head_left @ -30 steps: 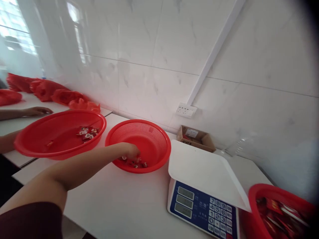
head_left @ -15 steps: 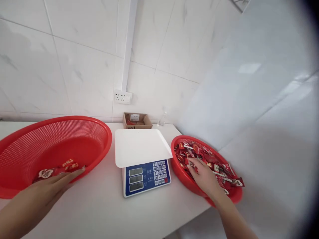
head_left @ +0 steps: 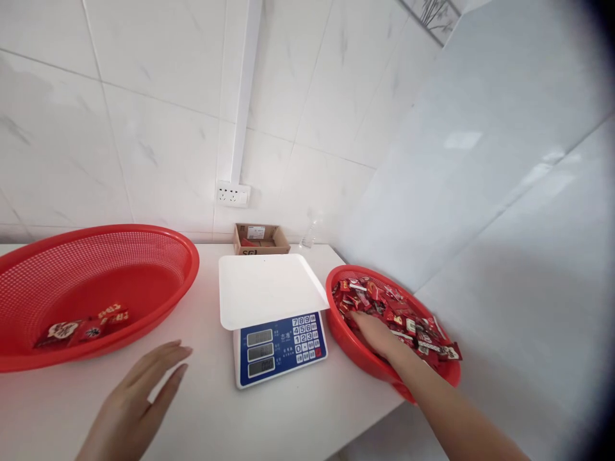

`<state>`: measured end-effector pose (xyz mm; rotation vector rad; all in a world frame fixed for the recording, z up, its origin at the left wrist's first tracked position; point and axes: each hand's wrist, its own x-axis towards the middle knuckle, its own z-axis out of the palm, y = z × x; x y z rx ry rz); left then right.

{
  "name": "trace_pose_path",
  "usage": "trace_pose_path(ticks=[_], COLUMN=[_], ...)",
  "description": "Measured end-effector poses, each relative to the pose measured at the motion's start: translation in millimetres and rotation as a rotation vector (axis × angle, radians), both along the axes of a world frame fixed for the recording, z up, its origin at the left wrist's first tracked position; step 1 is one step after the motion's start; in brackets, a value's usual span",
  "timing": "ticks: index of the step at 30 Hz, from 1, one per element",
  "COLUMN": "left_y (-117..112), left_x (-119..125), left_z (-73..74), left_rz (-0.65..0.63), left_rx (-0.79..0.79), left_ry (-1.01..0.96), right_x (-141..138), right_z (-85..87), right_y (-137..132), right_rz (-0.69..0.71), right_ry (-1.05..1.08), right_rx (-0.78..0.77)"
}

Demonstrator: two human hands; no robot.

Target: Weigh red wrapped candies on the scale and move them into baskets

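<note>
My left hand point(head_left: 141, 397) is over the white tabletop, its fingers apart and thumb spread, holding nothing. Up and to the left of it, a large red plastic basket point(head_left: 185, 282) has a few red wrapped snack packets point(head_left: 89, 328) at its bottom. My right hand point(head_left: 373, 331) reaches down into a second red basket point(head_left: 346, 349), which is full of small red snack packets point(head_left: 408, 314). Its fingertips are sunk among the packets, so I cannot see whether they hold one. Between the baskets stands a scale with a white pan point(head_left: 269, 288) and a blue keypad panel point(head_left: 281, 351).
Behind the scale, against the tiled wall, an open cardboard box point(head_left: 262, 240) holds something red. A clear plastic item point(head_left: 308, 235) is to its right. A power socket point(head_left: 233, 194) is on the wall. The table's point(head_left: 307, 422) front edge runs below the right basket.
My left hand has come away from the left basket's rim, moving right, with its fingers spreading. That basket sits farther left. My right hand has dug deeper into the packets.
</note>
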<state>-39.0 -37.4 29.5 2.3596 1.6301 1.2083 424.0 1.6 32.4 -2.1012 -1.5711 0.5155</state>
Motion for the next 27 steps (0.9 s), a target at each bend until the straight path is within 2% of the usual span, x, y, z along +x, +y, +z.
trace_pose_path(ticks=[4,11,17,20,22,27], left_y=[-6,-1,-1,-1,-1,-2], left_x=[27,36,39,36,34,33], left_z=[1.7,1.4,3.2,-2.7,-7.8,-14.2], left_rz=[-0.154,-0.203,-0.238,-0.211,-0.196,-0.224], left_rx=[-0.01,-0.094,-0.108,-0.112,-0.11,-0.161], left_ry=[0.031,-0.008,-0.08,-0.115,-0.139,-0.185], right_x=[11,31,28,11,-11,-94], right_z=[10.7,26.6,45.8,56.7,62.5,66.1], right_y=[7,18,32,44,56,89], right_rz=[0.084,-0.134,-0.28,-0.281,-0.242,-0.055], right_ry=[-0.073,-0.069,0.002,0.092,0.174,0.367], right_rx=[0.027,0.171,0.291,0.326,0.331,0.269])
